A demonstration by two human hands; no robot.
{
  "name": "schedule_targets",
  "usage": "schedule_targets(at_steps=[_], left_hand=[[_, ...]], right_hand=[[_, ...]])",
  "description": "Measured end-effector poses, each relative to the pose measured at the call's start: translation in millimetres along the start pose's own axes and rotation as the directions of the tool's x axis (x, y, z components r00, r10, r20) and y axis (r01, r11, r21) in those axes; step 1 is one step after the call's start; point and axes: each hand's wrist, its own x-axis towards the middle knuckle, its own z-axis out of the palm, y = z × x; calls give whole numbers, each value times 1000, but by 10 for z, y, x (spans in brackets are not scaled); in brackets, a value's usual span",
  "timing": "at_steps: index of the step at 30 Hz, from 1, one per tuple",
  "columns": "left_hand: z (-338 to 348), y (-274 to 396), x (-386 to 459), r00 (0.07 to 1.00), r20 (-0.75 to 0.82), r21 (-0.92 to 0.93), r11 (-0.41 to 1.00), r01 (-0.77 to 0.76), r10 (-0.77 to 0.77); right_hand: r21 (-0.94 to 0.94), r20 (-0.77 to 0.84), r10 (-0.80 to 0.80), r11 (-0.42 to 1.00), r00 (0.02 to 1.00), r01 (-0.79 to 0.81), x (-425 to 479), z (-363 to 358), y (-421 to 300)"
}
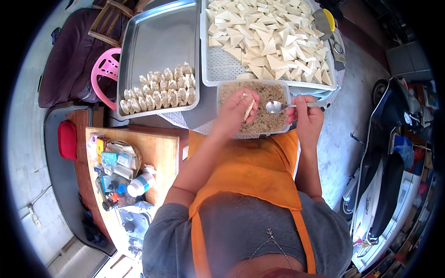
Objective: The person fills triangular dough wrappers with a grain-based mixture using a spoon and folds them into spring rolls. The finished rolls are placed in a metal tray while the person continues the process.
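My left hand [239, 109] is curled around a pale tofu piece [249, 108] above a plastic tub [222, 88] of brown minced filling [269, 121]. A metal spoon [276, 107] is held by its handle in my right hand [306, 113], its bowl over the filling at the tub's right side. Beyond the tub, a white perforated tray [222, 64] carries a heap of cut tofu triangles [267, 38]. To the left, a metal tray [160, 38] holds rows of filled tofu pieces [161, 93] along its near end.
A grey and yellow scraper [325, 22] lies on the white tray's right edge. At left are a pink plastic stool [106, 73] and a wooden table [160, 146] with a basket, a white bottle [140, 185] and packages. A motor scooter [382, 166] stands at right.
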Motion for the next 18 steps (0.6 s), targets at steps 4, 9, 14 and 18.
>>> schedule_targets(at_steps=[4,9,14,18], left_hand=[[37,-21,19,995,-96,66,998,-3,9],[276,110,60,960,-278,-46,998,-44,29],[126,23,58,969,-243,-10,999,-43,40],[146,6,32,961,-257,140,988,-68,102]], right_hand=[[171,10,46,984,999,-47,-23,-50,117],[267,79,74,959,994,-92,-69,243,63],[-125,178,-109,983,978,132,-147,470,101],[91,167,12,995,986,-28,-58,387,87]])
